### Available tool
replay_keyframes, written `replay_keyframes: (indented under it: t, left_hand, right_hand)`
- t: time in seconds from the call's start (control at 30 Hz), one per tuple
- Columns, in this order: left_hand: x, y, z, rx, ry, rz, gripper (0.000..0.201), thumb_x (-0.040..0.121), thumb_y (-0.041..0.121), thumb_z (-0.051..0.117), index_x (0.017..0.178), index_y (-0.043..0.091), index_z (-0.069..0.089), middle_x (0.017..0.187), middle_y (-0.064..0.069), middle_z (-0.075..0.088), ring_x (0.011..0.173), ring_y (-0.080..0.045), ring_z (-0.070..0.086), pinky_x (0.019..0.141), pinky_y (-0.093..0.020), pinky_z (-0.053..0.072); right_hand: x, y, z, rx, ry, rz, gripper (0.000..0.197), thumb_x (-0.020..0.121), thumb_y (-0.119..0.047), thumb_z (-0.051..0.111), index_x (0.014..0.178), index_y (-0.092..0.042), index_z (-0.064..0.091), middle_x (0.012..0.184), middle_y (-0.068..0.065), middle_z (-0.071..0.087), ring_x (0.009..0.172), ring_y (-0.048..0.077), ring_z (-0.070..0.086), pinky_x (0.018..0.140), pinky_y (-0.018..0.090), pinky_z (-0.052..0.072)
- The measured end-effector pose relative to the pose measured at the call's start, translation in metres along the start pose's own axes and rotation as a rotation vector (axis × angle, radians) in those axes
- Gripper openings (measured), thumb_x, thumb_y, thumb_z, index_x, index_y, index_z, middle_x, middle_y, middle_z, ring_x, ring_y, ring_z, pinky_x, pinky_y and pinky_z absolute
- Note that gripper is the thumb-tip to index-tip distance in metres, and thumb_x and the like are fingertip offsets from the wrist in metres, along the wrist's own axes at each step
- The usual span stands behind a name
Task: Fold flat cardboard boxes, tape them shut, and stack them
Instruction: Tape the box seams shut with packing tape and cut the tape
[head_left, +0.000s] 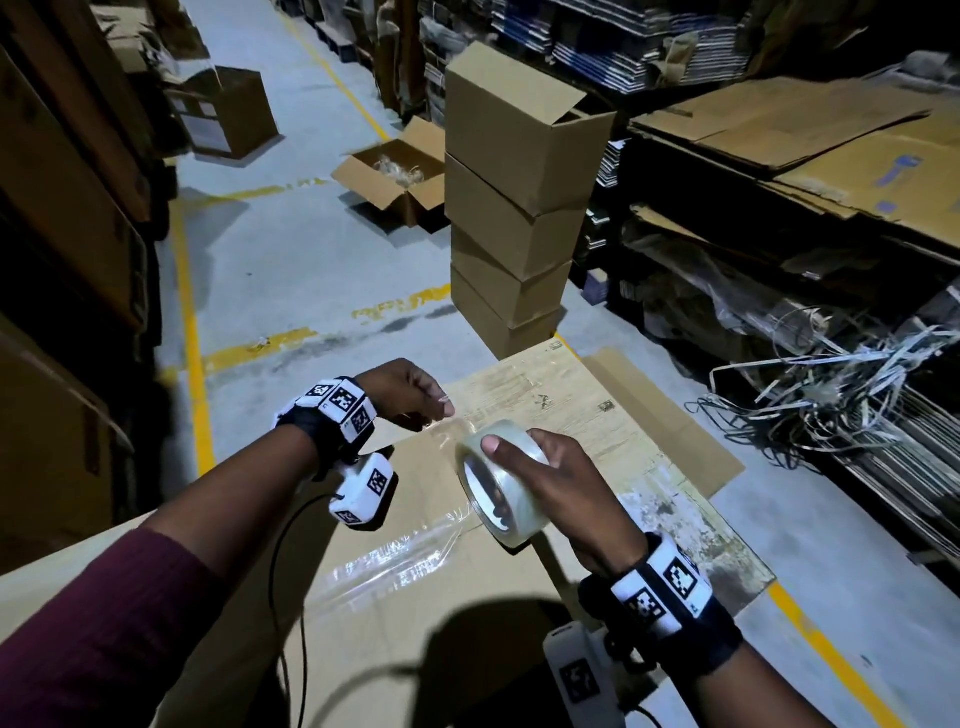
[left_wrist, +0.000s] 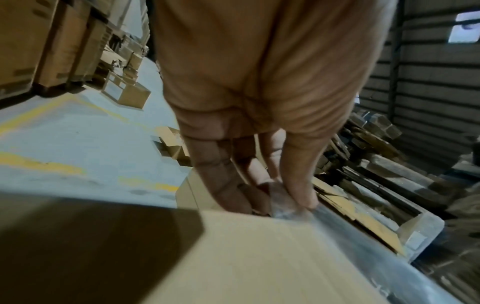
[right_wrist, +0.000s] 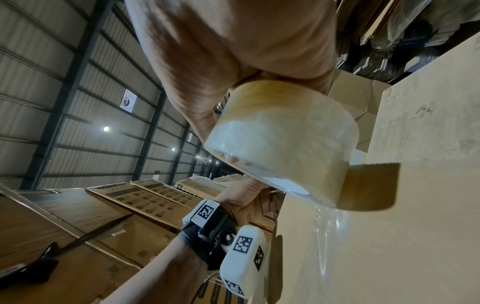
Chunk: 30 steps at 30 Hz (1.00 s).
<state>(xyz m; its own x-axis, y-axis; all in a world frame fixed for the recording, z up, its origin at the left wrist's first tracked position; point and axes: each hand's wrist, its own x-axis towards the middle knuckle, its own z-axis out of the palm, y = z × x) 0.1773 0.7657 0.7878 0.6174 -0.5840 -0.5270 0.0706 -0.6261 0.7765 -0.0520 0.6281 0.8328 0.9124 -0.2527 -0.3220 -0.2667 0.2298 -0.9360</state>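
A large cardboard box (head_left: 426, 587) lies closed in front of the person, clear tape along its top seam. Beyond its far edge stands a stack of boxes (head_left: 511, 197). Above the box, the right hand (head_left: 561, 493) grips a tape roll (head_left: 498, 493), fingers curled round it. At the box's far edge, the left hand (head_left: 410, 392) pinches the tape's free end (left_wrist: 283, 202).
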Motion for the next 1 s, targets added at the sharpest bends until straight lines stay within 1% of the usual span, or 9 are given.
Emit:
replay_keyframes:
  t: [0.13, 0.23, 0.33, 0.43, 0.57, 0.67, 0.77, 0.9, 1.0]
  left_hand:
    - [0.006, 0.010, 0.000, -0.057, 0.029, 0.049, 0.010, 0.088, 0.008, 0.074, 0.096, 0.002, 0.077, 0.077, -0.010, 0.071, 0.069, -0.015, 0.067, 0.070, -0.025, 0.060]
    - [0.015, 0.012, 0.007, 0.132, 0.009, 0.013, 0.007, 0.088, 0.009, 0.075, 0.086, 0.012, 0.081, 0.070, -0.004, 0.072, 0.068, -0.016, 0.065, 0.075, -0.029, 0.060]
    - [0.021, 0.011, 0.014, 0.276, 0.054, -0.024, 0.014, 0.088, 0.011, 0.073, 0.084, 0.020, 0.082, 0.066, 0.000, 0.071, 0.059, -0.013, 0.059, 0.069, -0.024, 0.055]
    - [0.021, 0.012, 0.013, 0.248, 0.061, -0.016, 0.016, 0.088, 0.003, 0.070, 0.086, 0.015, 0.081, 0.066, -0.006, 0.070, 0.062, -0.017, 0.063, 0.069, -0.025, 0.056]
    - [0.019, 0.016, 0.012, 0.187, 0.069, 0.016, 0.015, 0.090, -0.007, 0.063, 0.093, 0.001, 0.076, 0.066, -0.009, 0.069, 0.062, -0.020, 0.065, 0.059, -0.025, 0.059]
    - [0.021, 0.017, 0.011, 0.192, 0.063, 0.039, 0.013, 0.091, -0.007, 0.064, 0.096, -0.001, 0.074, 0.072, -0.012, 0.071, 0.070, -0.023, 0.066, 0.073, -0.033, 0.062]
    - [0.023, 0.019, 0.012, 0.275, 0.048, 0.042, 0.016, 0.088, -0.005, 0.067, 0.093, 0.008, 0.076, 0.081, -0.012, 0.074, 0.072, -0.022, 0.068, 0.081, -0.035, 0.061]
    - [0.019, 0.025, 0.023, 0.553, -0.013, -0.011, 0.036, 0.085, -0.007, 0.054, 0.094, 0.019, 0.076, 0.087, -0.006, 0.072, 0.064, -0.017, 0.059, 0.067, -0.025, 0.053]
    - [0.014, 0.028, 0.028, 0.693, -0.032, -0.048, 0.042, 0.082, -0.008, 0.049, 0.104, 0.020, 0.072, 0.077, 0.002, 0.070, 0.059, -0.013, 0.055, 0.065, -0.024, 0.049]
  right_hand:
    - [-0.002, -0.004, 0.000, 0.017, 0.003, 0.010, 0.047, 0.093, -0.030, 0.072, 0.105, 0.013, 0.060, 0.080, 0.019, 0.060, 0.070, 0.025, 0.060, 0.054, 0.024, 0.049]
    - [-0.002, -0.004, -0.001, 0.001, 0.006, 0.012, 0.049, 0.093, -0.035, 0.072, 0.106, 0.011, 0.062, 0.085, 0.019, 0.062, 0.074, 0.026, 0.061, 0.058, 0.027, 0.050]
    - [-0.001, -0.006, -0.001, -0.007, 0.012, 0.040, 0.045, 0.094, -0.036, 0.070, 0.105, 0.007, 0.065, 0.083, 0.018, 0.065, 0.073, 0.027, 0.063, 0.057, 0.029, 0.050]
    - [0.000, -0.004, -0.002, 0.000, 0.010, 0.045, 0.043, 0.095, -0.035, 0.069, 0.104, 0.008, 0.065, 0.081, 0.017, 0.065, 0.072, 0.026, 0.062, 0.056, 0.025, 0.051]
    - [0.000, -0.004, -0.001, -0.002, 0.016, 0.028, 0.042, 0.096, -0.034, 0.068, 0.104, 0.007, 0.066, 0.082, 0.016, 0.067, 0.071, 0.024, 0.065, 0.058, 0.025, 0.053]
    - [0.000, -0.003, 0.000, 0.013, 0.024, 0.021, 0.042, 0.097, -0.033, 0.067, 0.105, 0.008, 0.066, 0.082, 0.015, 0.066, 0.070, 0.022, 0.065, 0.057, 0.025, 0.052]
    - [0.001, -0.002, 0.000, 0.009, 0.018, 0.010, 0.046, 0.097, -0.035, 0.066, 0.107, 0.009, 0.065, 0.086, 0.018, 0.066, 0.073, 0.024, 0.066, 0.059, 0.028, 0.052]
    - [0.004, -0.002, -0.002, 0.026, 0.011, 0.027, 0.044, 0.096, -0.033, 0.067, 0.107, 0.010, 0.064, 0.084, 0.018, 0.066, 0.072, 0.023, 0.065, 0.055, 0.023, 0.052]
    - [0.006, -0.002, -0.003, 0.005, 0.025, 0.029, 0.046, 0.094, -0.037, 0.069, 0.105, 0.007, 0.066, 0.084, 0.020, 0.070, 0.073, 0.026, 0.065, 0.058, 0.024, 0.053]
